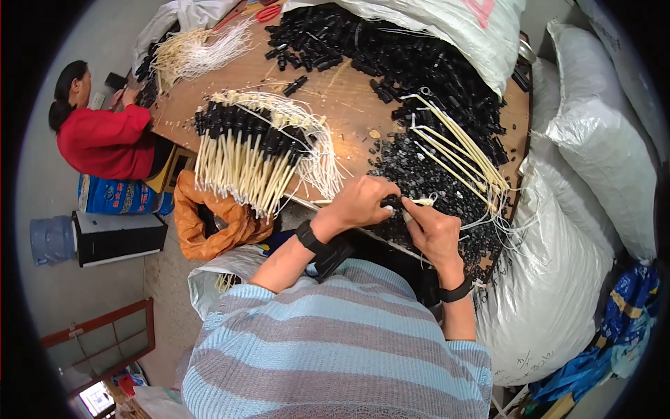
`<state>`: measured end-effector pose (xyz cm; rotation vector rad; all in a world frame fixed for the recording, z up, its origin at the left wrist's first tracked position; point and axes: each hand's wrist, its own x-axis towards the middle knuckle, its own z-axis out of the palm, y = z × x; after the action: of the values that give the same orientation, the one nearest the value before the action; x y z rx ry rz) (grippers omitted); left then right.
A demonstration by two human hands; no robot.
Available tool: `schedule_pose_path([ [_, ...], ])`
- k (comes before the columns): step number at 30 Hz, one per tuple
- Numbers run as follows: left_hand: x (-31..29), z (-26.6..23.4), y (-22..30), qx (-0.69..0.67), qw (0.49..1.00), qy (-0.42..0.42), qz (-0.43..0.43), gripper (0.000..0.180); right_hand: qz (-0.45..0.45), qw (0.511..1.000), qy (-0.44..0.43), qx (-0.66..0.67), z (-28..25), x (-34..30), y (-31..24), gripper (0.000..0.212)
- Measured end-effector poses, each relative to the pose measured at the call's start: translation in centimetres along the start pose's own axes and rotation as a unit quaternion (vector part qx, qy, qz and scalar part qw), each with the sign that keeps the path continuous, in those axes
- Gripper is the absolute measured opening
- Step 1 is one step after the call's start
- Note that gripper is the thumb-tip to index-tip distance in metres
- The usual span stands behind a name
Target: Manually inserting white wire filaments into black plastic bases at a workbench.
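Note:
Near the table's front edge, my left hand (359,201) is closed around a small black plastic connector (392,202). My right hand (436,234) pinches at the connector's right side, thumb and index finger close together. A short cream-coloured piece (421,202) sticks out above the right fingers; its join to the connector is hidden by them. Beside my left hand lies a dense row of cream tubes (237,157) with black connectors and white wires on their far ends. Loose cream tubes with wires (460,153) rest over small black parts (419,167) beyond my right hand.
A heap of larger black connectors (412,66) spreads across the far table, below a white sack (488,42). Full white sacks (551,279) crowd the right side. At left are an orange bag (192,230), wire bundles (202,56) and a seated person in red (108,140).

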<state>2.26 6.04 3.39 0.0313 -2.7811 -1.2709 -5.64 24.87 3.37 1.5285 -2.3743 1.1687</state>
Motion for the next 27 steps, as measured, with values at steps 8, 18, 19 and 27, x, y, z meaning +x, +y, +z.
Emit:
schedule_pose_path([
  [8, -1.0, -0.1, -0.5, -0.021, 0.999, 0.022, -0.026, 0.032, -0.080, 0.994, -0.009, -0.079, 1.2, -0.2, -0.5, 0.041],
  [18, -2.1, -0.2, -1.1, 0.018, 0.999, 0.044, -0.019, 0.034, -0.095, 0.995, -0.026, -0.024, 1.6, 1.2, -0.8, 0.035],
  [19, -2.0, -0.1, -1.1, 0.005, 0.998, 0.057, -0.010, 0.032, -0.106, 0.994, -0.006, -0.014, 1.8, 1.5, -0.8, 0.033],
  [27, -2.8, -0.9, -1.5, 0.022, 0.997, 0.077, 0.006, 0.032, -0.056, 0.996, -0.069, 0.015, 1.3, 1.0, -1.4, 0.038],
])
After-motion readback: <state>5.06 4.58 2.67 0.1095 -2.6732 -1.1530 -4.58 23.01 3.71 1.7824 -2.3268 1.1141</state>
